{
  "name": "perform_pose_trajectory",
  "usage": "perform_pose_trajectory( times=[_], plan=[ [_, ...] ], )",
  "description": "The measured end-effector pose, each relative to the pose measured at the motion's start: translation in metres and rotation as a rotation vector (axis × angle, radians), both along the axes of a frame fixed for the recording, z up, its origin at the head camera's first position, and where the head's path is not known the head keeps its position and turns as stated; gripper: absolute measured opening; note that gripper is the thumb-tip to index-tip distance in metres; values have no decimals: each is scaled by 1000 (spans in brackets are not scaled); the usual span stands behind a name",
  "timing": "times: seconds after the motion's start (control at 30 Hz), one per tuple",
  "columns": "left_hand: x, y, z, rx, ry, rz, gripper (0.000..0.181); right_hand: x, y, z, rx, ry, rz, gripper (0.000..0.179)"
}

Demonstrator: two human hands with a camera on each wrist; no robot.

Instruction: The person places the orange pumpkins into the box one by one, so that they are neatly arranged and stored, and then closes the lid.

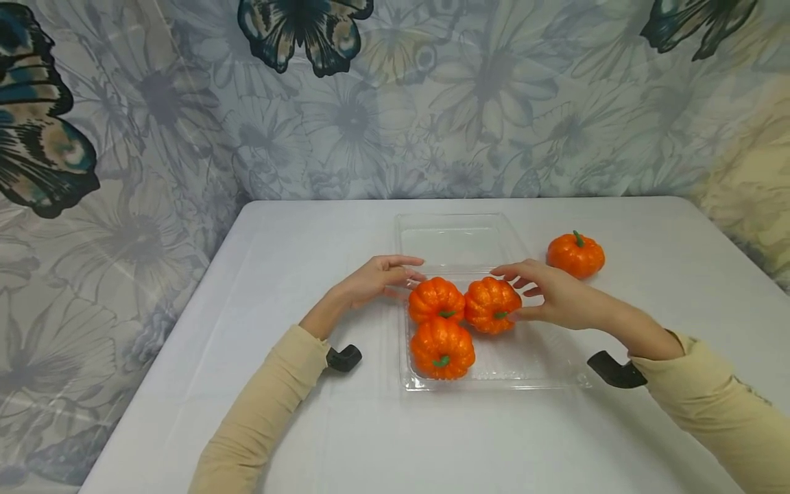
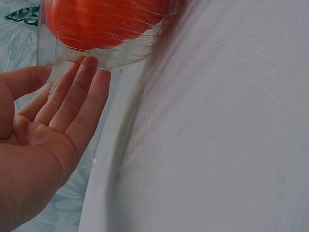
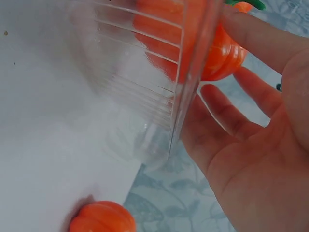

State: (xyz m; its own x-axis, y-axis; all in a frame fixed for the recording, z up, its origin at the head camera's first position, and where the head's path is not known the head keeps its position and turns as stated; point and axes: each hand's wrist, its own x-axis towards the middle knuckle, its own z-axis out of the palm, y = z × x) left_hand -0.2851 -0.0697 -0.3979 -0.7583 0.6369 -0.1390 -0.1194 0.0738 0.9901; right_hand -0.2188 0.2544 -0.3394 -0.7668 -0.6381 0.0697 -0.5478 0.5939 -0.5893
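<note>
While both hands attend to a clear plastic container (image 1: 518,360) on the white table (image 1: 321,237), three orange pumpkins lie within its base (directions are read from the base's centre in the head view, 12 o'clock being the far side). The first pumpkin (image 1: 436,298) sits at 10 o'clock, the second pumpkin (image 1: 441,346) at 8 o'clock and the third pumpkin (image 1: 490,302) at 12 o'clock; the first appears to touch both others. The lid (image 1: 457,240) lies folded back at 12 o'clock. Left hand (image 1: 379,281), at 10 o'clock: the fingers extend, slightly spread, against or just beside the container's outer wall, with no pinch evident. Right hand (image 1: 549,296), at 2 o'clock: thumb and fingers curve around the third pumpkin in a loose grip; whether they bear its weight cannot be told. The fourth pumpkin (image 1: 575,255) rests on the table outside the container, at 2 o'clock. Judged from this arrangement, filling is well advanced: two pumpkins seem settled and the third is at, or nearly at, its place. Presumably left are releasing the third, adding the fourth, for which bare floor from 3 to 5 o'clock offers room, and perhaps closing the lid.
</note>
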Motion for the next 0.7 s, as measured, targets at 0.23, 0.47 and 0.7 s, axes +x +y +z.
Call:
perform_pose_trajectory(
  times=[0.23, 0.47, 0.7],
  plan=[
    [1, 0, 2, 4, -4, 2, 43, 1, 7, 8, -36, -1, -10, 56],
    [0, -1, 2, 7, 12, -1, 43, -5, 22, 17, -59, -67, -176, 43],
    [1, -1, 0, 5, 10, -5, 43, -11, 45, 21, -252, -239, -349, 46]
  ],
)
